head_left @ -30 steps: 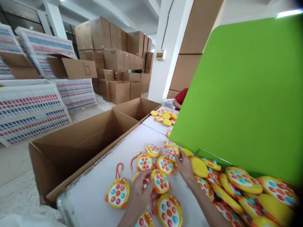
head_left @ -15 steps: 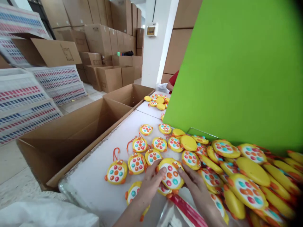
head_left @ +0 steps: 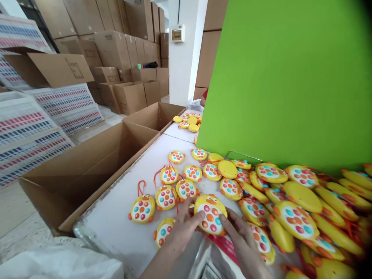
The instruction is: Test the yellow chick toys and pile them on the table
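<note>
Both hands are on the same piece here: the left hand [head_left: 183, 226] grips the left side of a yellow duck toy [head_left: 209, 215], its thumb across the front, and the right hand [head_left: 241, 234] clamps the right side, thumb pressed to the face near the buttons. The toy is up over the near part of the bench [head_left: 112, 236], its eyes and orange beak at the far end, its white panel of pink, orange and teal buttons facing the camera. Just below it, a clear plastic bag [head_left: 207, 261] with a pink strip lies between the forearms. Look to the left and there's a loose group of matching toys [head_left: 166, 197], buttons up, several with red-orange cords; one lone toy [head_left: 142, 209] sits nearest the bench's left edge, its cord looped away from the camera. Over on the right it's a heap [head_left: 293, 217], toys overlapping, some showing plain yellow backs, and behind them rises a big green board [head_left: 285, 77]. A smaller cluster [head_left: 190, 122] sits at the bench's far end, with a bit of a person's red sleeve [head_left: 205, 94] showing past the board. Along the left edge stands an open carton [head_left: 87, 170], and white crates [head_left: 26, 131] are stacked beyond it.
</note>
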Demonstrator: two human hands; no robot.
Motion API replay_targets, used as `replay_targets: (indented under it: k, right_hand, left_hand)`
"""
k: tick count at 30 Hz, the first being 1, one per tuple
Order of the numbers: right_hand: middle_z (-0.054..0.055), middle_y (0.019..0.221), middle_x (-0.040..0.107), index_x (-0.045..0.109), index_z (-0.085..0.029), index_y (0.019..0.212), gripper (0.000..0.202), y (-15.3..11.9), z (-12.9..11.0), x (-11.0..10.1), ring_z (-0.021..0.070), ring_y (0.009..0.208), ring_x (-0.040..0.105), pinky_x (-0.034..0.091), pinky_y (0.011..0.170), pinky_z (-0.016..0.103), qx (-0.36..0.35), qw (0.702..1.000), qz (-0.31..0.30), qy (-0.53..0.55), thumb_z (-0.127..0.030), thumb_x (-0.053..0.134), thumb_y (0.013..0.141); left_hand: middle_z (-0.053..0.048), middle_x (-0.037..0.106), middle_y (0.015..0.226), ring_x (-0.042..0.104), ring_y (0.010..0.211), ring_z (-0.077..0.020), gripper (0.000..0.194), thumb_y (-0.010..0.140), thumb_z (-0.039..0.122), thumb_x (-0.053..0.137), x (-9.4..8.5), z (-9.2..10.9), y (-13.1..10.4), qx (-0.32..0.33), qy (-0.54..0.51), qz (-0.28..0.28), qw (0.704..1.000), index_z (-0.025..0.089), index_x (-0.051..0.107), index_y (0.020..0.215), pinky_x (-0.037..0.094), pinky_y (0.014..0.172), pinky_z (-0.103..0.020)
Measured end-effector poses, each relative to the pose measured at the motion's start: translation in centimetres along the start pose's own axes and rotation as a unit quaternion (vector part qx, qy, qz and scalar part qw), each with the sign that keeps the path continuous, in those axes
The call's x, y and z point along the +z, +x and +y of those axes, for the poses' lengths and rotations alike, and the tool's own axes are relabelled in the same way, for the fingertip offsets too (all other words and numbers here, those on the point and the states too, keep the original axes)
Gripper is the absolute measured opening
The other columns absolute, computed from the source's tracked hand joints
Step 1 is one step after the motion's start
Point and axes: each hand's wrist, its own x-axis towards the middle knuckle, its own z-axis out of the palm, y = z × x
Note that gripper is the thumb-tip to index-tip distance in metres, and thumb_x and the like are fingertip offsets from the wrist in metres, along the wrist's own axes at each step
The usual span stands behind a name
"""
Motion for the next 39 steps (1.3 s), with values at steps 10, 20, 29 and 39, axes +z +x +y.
replay_targets:
  k: [10, 20, 29, 39]
  right_hand:
    - [0.007, 0.089, 0.070, 0.064, -0.017, 0.098, 0.050, 0.5, 0.4, 0.2, 0.0231, 0.080, 0.063, 0.051, 0.066, 0.028, -0.038, 0.996, 0.023, -0.077, -0.058, 0.062, 0.070]
    - [0.010, 0.100, 0.068, 0.063, -0.018, 0.101, 0.047, 3.3, 1.4, -0.1, 0.0248, 0.091, 0.064, 0.053, 0.070, 0.031, -0.090, 0.971, -0.021, -0.220, -0.056, 0.051, 0.077]
    - [0.009, 0.096, 0.069, 0.063, -0.018, 0.106, 0.034, 14.0, 1.8, 2.4, 0.0213, 0.080, 0.064, 0.049, 0.080, 0.037, -0.207, 0.871, 0.005, -0.444, -0.033, 0.045, 0.081]
    - [0.016, 0.109, 0.062, 0.062, -0.015, 0.106, 0.033, 14.0, 0.7, 3.3, 0.0263, 0.089, 0.062, 0.048, 0.078, 0.038, -0.286, 0.780, -0.003, -0.556, -0.022, 0.036, 0.088]
  left_hand:
    - [-0.012, 0.061, 0.120, 0.056, 0.110, -0.0304, 0.063, 0.067, 0.038, 0.072, -0.1, -0.1, -1.1, 0.027, 0.094, 0.028, 0.995, 0.021, 0.053, 0.125, 0.050, 0.087, -0.037]
    - [-0.008, 0.064, 0.113, 0.059, 0.103, -0.0249, 0.071, 0.067, 0.026, 0.070, -1.7, 2.3, 0.3, 0.073, 0.158, 0.132, 0.976, 0.021, 0.042, 0.132, 0.048, 0.089, -0.034]
    - [-0.011, 0.060, 0.117, 0.057, 0.110, -0.0238, 0.076, 0.077, 0.047, 0.062, -5.3, 3.2, 2.9, 0.114, 0.069, 0.206, 0.969, 0.022, 0.027, 0.140, 0.046, 0.092, -0.034]
    - [-0.013, 0.063, 0.111, 0.061, 0.102, -0.0253, 0.053, 0.076, 0.053, 0.060, -5.0, 1.9, 2.0, 0.081, 0.080, 0.162, 0.980, 0.015, 0.056, 0.114, 0.047, 0.091, -0.038]
